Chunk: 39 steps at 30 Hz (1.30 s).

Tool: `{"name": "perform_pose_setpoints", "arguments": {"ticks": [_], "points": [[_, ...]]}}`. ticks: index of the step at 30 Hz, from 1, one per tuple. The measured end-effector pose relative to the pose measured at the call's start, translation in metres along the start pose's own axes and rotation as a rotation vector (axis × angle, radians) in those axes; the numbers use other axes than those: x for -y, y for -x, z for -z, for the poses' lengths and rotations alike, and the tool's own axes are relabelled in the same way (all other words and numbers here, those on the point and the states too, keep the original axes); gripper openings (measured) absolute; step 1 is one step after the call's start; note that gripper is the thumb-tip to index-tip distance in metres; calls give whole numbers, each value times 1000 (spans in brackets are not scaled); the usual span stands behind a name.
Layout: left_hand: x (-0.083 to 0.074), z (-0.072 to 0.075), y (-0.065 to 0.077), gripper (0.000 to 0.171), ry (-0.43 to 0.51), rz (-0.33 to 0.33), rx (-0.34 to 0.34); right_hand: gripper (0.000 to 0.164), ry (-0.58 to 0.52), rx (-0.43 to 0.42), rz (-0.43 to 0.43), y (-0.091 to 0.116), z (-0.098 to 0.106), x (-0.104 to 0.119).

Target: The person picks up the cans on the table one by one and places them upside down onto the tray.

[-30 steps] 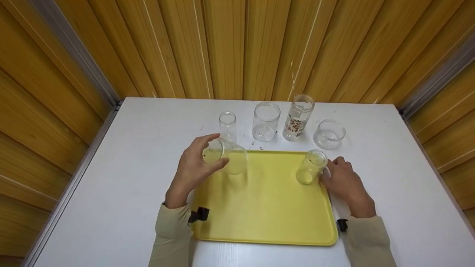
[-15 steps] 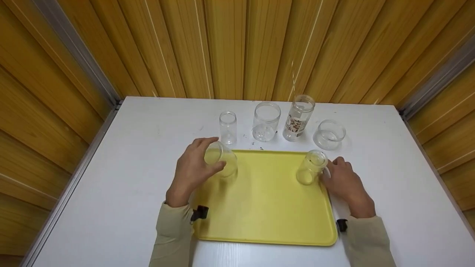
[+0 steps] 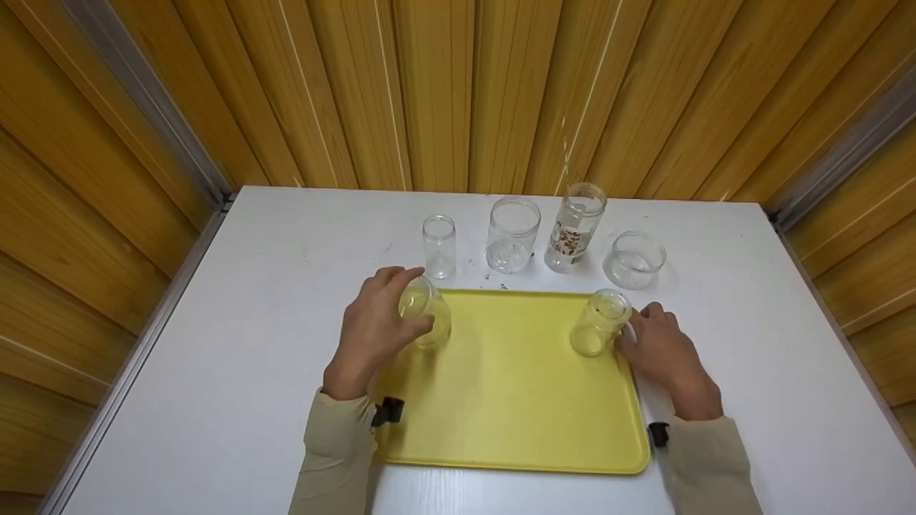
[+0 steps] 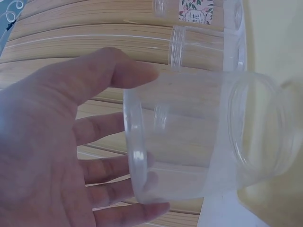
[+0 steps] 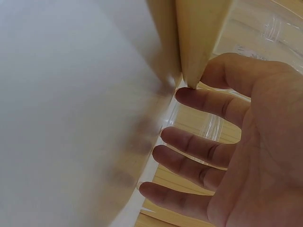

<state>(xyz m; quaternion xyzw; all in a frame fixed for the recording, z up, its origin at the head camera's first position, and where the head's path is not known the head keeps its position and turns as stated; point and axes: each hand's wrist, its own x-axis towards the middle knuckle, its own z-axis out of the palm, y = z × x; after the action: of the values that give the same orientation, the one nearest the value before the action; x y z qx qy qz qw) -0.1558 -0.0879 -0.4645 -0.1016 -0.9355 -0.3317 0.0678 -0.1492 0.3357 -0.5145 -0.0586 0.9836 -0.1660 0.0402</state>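
My left hand (image 3: 372, 322) holds a clear plastic jar (image 3: 441, 323) over the back left corner of the yellow tray (image 3: 515, 400). In the left wrist view, thumb and fingers grip the near end of the jar (image 4: 184, 137), and its ringed far end points toward the tray. The jar leans a little in the head view. My right hand (image 3: 665, 350) is at the tray's right edge. In the right wrist view, thumb and index finger pinch the tray's rim (image 5: 201, 38), while the other fingertips touch the white table. Beside this hand, another clear jar (image 3: 592, 332) stands on the tray.
Behind the tray, a row of clear containers stands on the white table (image 3: 236, 343): a slim jar (image 3: 439, 250), a wide jar (image 3: 512, 239), a tall jar with a printed label (image 3: 570, 239) and a low round jar (image 3: 635, 261). Wood-look panels (image 3: 458, 93) enclose the back and sides.
My left hand has brought its jar left and lower over the tray corner, turning it from nearly sideways to more upright. The right hand has stayed at the tray's edge.
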Motion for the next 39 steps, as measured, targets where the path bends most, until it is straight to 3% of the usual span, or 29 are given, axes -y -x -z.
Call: {"name": "perform_pose_setpoints", "arguments": {"ticks": [9,31,39], "points": [[-1,-4,1,64,-53,-43,19,48,15,-17,20,1,-3,-1],[-4,-11,1,65,-48,-70,82,54,17,2,-2,1,-2,0],[-4,-14,1,65,-59,-110,67,52,14,-8,12,1,-1,-1]]}}
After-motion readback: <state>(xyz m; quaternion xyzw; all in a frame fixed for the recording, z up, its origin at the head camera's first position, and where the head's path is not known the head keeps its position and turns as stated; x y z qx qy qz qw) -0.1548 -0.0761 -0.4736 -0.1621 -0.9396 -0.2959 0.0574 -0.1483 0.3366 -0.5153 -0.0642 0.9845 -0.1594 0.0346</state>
